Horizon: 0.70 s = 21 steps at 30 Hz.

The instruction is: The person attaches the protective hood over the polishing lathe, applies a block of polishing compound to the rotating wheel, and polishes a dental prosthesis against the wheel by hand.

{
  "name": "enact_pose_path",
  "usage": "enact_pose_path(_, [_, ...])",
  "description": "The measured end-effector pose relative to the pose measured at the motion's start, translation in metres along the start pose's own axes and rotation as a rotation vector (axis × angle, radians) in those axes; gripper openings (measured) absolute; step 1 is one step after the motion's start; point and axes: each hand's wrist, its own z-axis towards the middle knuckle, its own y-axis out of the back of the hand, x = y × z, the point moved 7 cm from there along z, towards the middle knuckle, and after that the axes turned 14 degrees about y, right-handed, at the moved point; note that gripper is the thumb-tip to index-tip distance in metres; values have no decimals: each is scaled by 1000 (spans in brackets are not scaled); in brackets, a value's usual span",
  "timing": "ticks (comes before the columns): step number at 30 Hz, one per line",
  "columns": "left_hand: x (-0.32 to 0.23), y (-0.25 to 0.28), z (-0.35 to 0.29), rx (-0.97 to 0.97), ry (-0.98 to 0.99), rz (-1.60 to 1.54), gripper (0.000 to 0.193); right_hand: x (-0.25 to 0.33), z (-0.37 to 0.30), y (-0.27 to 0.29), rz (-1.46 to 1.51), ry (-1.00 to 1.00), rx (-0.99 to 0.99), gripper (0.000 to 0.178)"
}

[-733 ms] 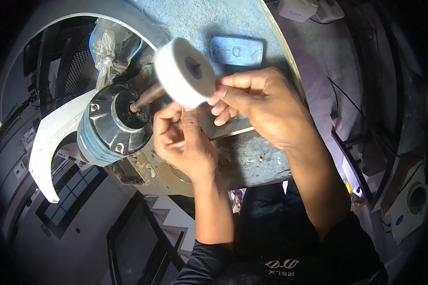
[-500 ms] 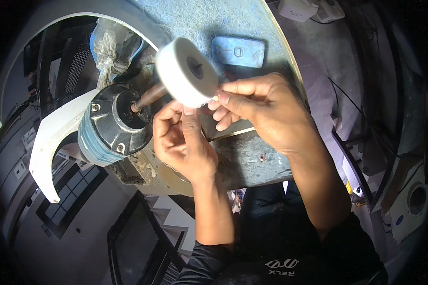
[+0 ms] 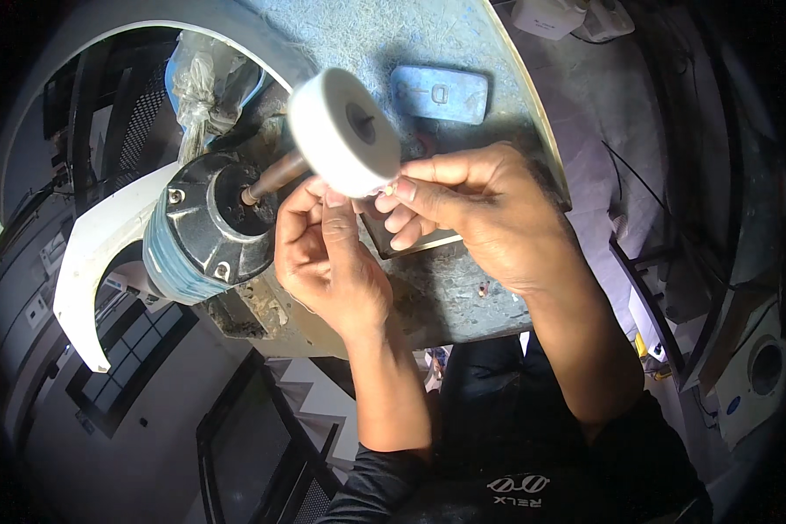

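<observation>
Left hand [image 3: 332, 266] had shifted slightly left at the near side of the white buffing wheel [image 3: 336, 144], its hold impossible to tell, apparently leaving control to the right hand [image 3: 491, 208], which pinched a tiny piece [image 3: 389, 188] at the near-right rim.

White wheel [image 3: 327, 140] (dark hub [image 3: 359, 126])

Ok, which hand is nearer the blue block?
The right hand: in the picture it sits just below the blue block. The left hand is farther off, beneath the wheel, on the motor side.
</observation>
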Motion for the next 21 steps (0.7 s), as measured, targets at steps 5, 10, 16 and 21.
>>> enact_pose_path(5, [1, 3, 2, -6, 51, -46, 14, 1, -1, -3, 38, 13, 14, 20])
enact_pose_path(10, [-1, 4, 5, -26, 114, -65, 12, 2, -1, -5, 35, 4, 17, 20])
enact_pose_path(16, [0, 1, 6, -17, 107, -23, 12, 1, -1, -3, 82, -31, -14, 20])
enact_pose_path(21, [5, -1, 7, -16, 112, 12, 13, 3, 2, 3, 89, -12, -26, 21])
